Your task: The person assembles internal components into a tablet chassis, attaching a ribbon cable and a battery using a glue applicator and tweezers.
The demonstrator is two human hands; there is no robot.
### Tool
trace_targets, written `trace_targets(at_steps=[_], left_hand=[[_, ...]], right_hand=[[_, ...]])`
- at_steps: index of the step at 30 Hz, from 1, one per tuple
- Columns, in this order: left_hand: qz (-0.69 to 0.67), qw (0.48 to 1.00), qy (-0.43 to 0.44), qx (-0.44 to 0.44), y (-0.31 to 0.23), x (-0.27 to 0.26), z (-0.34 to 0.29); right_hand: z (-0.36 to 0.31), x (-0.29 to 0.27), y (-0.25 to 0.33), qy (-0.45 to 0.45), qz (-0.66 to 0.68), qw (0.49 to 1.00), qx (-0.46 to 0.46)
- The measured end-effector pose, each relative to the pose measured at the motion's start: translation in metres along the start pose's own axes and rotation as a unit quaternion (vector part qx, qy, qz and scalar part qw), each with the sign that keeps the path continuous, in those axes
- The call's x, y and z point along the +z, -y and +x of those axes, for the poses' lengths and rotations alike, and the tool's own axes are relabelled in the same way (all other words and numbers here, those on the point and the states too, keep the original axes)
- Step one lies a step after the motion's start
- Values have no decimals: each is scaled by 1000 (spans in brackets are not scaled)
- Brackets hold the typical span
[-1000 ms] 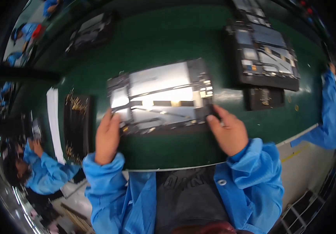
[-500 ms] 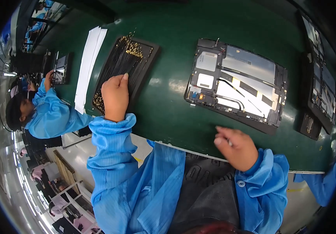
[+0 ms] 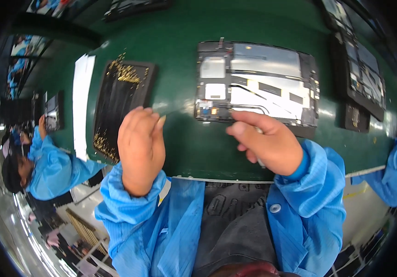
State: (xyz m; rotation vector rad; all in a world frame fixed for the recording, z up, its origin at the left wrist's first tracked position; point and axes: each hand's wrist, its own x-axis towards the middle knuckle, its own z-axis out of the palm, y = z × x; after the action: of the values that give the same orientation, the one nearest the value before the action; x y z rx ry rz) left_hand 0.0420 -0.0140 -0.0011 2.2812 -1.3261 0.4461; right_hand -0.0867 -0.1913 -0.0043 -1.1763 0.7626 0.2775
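Note:
My left hand (image 3: 142, 150) is closed, fingers pressed together, just right of a dark tray (image 3: 148, 76). Anything in its fingertips is too small to make out. In that tray lies a bundle of thin black cables (image 3: 124, 99) with gold-coloured ends. My right hand (image 3: 270, 143) is closed around a slender, light-coloured tool, mostly hidden by the fingers. Its index finger and thumb are over the near edge of an opened tablet-like device (image 3: 265, 60), which shows silver battery panels, black flat cables and small boards.
White paper strips (image 3: 83, 101) lie left of the tray. More opened devices (image 3: 362, 69) are stacked on the right, and another dark device (image 3: 136, 7) is at the far edge. A co-worker in a blue smock (image 3: 62, 173) sits at the left of the green table (image 3: 175, 138).
My left hand has come away from the cable bundle, toward the right. My right hand has moved up to the device's near edge. The whole view has shifted.

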Motion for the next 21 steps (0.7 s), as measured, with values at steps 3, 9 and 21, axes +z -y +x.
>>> trace_targets(at_steps=[3,9,21], left_hand=[[-26,999,13,34,-14,0,2],[-78,994,48,67,-23,13,0],[-69,995,56,42,-55,67,-1]], right_hand=[[3,3,8,46,-24,991,-123],[-4,-7,9,88,25,996,26],[0,-23,-13,-80,133,987,-36]])
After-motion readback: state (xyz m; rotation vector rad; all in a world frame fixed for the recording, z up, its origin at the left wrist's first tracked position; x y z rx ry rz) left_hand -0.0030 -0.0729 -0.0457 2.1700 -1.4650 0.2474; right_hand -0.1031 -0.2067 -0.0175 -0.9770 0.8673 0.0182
